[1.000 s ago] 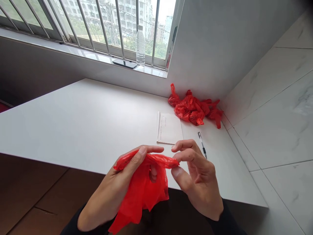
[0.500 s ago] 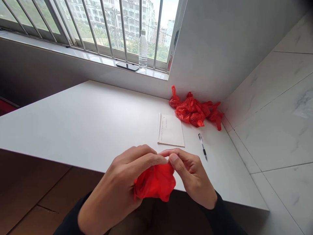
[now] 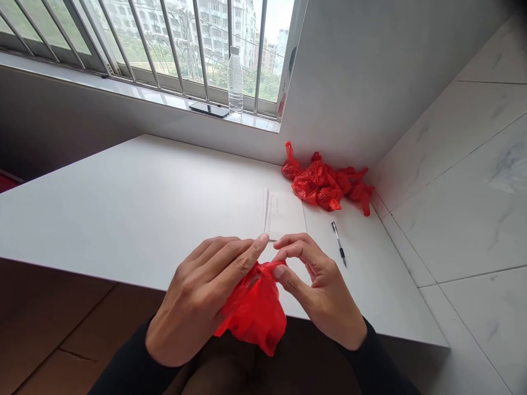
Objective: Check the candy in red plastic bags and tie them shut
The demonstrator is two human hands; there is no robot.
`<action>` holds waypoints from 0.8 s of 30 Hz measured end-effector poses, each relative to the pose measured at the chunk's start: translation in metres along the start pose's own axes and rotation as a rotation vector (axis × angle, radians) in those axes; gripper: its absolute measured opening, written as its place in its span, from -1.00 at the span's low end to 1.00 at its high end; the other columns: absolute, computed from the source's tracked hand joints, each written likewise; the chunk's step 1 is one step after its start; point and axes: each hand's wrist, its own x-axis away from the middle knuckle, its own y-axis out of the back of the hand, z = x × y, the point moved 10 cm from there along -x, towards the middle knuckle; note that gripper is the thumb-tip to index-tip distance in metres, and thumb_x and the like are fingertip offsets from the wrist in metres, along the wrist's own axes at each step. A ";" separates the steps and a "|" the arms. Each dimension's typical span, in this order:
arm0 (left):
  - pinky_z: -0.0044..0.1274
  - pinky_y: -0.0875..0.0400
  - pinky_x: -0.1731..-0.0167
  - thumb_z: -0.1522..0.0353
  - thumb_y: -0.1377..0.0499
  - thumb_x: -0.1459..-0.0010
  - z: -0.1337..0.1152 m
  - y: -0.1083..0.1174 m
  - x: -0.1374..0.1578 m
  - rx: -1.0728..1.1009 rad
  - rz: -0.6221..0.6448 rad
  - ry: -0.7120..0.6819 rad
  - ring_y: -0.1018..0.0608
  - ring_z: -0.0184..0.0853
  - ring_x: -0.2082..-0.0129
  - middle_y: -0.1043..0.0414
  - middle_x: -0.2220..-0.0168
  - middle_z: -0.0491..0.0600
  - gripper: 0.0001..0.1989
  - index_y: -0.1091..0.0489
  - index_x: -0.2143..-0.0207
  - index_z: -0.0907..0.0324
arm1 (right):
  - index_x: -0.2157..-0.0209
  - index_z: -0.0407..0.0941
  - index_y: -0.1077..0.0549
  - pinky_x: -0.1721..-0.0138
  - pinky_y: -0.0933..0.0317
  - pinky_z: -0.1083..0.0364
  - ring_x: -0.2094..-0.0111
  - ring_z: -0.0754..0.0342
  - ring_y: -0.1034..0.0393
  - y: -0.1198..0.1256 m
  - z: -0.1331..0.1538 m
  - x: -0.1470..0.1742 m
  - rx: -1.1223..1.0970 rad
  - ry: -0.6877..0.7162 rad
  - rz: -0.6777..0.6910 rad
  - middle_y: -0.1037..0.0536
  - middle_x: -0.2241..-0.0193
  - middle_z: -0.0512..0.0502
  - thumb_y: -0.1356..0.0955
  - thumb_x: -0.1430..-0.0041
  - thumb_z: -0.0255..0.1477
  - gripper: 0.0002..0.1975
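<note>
A red plastic bag (image 3: pixel 259 318) hangs between my hands, just off the table's front edge, its top gathered into a twist. My right hand (image 3: pixel 317 285) pinches that twisted top between thumb and index finger, the other fingers curled above. Against the bag's left side lies my left hand (image 3: pixel 209 285), back of the hand up and fingers fairly straight; its grip on the bag is partly hidden behind the hand. Beyond my hands an open notebook (image 3: pixel 288 214) lies on the white table (image 3: pixel 177 197).
Several crumpled red plastic bags (image 3: pixel 321 184) are heaped in the table's far right corner by the wall. A black pen (image 3: pixel 338 244) lies right of the notebook. On the windowsill a clear water bottle (image 3: pixel 235 82) stands beside a phone (image 3: pixel 208 109).
The bag's top now shows as a twist in my right fingertips. My left fingers have straightened and moved away from the right ones, and the bag hangs slightly lower and further left.
</note>
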 end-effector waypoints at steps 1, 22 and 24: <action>-0.38 -0.40 -0.01 0.51 -0.16 -0.29 0.001 0.002 0.000 -0.022 -0.001 -0.004 -0.50 -0.24 0.00 -0.51 -0.05 0.05 -0.41 -0.17 -0.34 0.14 | 0.24 -0.01 -0.51 -0.07 -0.27 -0.02 0.03 0.02 -0.42 0.005 0.001 0.001 0.016 -0.004 -0.026 -0.53 0.16 -0.02 -0.41 -0.30 -0.30 -0.91; -0.53 -0.44 0.12 0.30 -0.04 -0.40 0.079 0.008 0.061 0.200 -0.192 0.578 -0.60 -0.38 0.08 -0.57 0.05 -0.21 -0.72 -0.54 0.06 -0.11 | 0.14 0.01 -0.39 0.07 -0.29 0.08 0.27 0.13 -0.39 0.042 -0.083 0.010 -0.434 -0.282 -0.210 -0.51 0.37 0.08 -0.36 -0.36 -0.23 -0.84; -0.48 -0.45 0.11 0.28 -0.03 -0.40 0.079 0.008 0.061 0.175 -0.206 0.587 -0.60 -0.33 0.07 -0.58 0.05 -0.18 -0.72 -0.55 0.06 -0.09 | 0.15 0.02 -0.41 0.14 -0.26 0.14 0.32 0.16 -0.35 0.052 -0.081 0.011 -0.409 -0.266 -0.262 -0.47 0.43 0.11 -0.38 -0.35 -0.24 -0.85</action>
